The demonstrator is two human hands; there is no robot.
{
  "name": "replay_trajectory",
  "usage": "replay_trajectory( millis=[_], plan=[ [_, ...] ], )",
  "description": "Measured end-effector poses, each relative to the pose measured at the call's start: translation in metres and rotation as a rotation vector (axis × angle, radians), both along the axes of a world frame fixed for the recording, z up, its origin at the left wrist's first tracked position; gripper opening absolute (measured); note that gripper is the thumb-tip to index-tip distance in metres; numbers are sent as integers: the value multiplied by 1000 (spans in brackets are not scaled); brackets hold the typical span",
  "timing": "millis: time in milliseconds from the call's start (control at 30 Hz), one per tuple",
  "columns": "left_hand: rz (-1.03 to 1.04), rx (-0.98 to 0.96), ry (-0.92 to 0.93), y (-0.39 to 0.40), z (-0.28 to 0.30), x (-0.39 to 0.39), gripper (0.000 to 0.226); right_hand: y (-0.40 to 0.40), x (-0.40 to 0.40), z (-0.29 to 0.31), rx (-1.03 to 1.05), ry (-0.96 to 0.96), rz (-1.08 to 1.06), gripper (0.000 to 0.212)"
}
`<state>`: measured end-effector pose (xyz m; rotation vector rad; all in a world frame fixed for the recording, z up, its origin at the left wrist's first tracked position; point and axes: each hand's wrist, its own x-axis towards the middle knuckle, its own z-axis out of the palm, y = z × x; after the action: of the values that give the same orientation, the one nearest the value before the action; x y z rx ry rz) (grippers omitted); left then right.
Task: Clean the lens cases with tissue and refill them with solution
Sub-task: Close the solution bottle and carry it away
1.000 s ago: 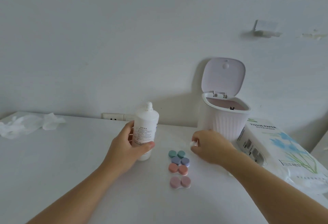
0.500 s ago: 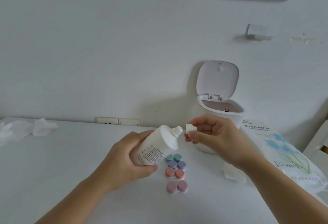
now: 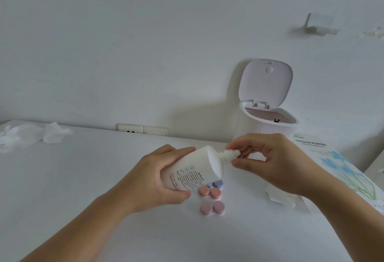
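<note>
— Lens cases (image 3: 212, 207): where have they ended up?

— On the white table (image 3: 83, 178), low between the two hands. The pink pair lies plain to see, the coral pair (image 3: 209, 192) just behind it, and a bluish one (image 3: 217, 184) half hidden under the bottle. All look capped.

— Start from the left, then.

— The left hand (image 3: 154, 180) is wrapped round the solution bottle (image 3: 194, 170), which lies tilted with its nozzle pointing toward the other hand. The right hand (image 3: 268, 161) pinches the cap (image 3: 229, 154) at that nozzle between thumb and forefinger.

— Going on or coming off?

— Can't tell from here. My guess is the bottle is being dealt with around the refill step. If it is being opened, the next move needs the cases uncapped and the nozzle brought right over a well; nothing is open to pour into yet.

— And tissue?

— A loose sheet (image 3: 280, 197) lies under the right wrist, the tissue pack (image 3: 340, 164) beyond it, and the small bin (image 3: 268, 130) stands open behind.
</note>
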<state>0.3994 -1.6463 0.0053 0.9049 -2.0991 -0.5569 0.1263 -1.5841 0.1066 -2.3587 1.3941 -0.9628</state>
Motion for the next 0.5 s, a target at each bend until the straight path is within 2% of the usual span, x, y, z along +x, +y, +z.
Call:
replay_trajectory(
  millis=[67, 133, 267, 367, 500],
  plan=[
    [-3, 2, 11, 1, 0, -1, 82, -1, -1, 1, 6, 27, 10, 23],
    [-1, 0, 0, 2, -1, -1, 82, 1, 3, 5, 16, 74, -26, 4],
    [9, -22, -27, 2, -1, -2, 81, -4, 12, 4, 82, 296, -193, 58],
    [12, -2, -10, 3, 0, -4, 81, -7, 8, 6, 55, 348, -257, 73],
    [17, 16, 10, 2, 1, -3, 81, -3, -7, 6, 181, 92, -42, 36]
  ],
)
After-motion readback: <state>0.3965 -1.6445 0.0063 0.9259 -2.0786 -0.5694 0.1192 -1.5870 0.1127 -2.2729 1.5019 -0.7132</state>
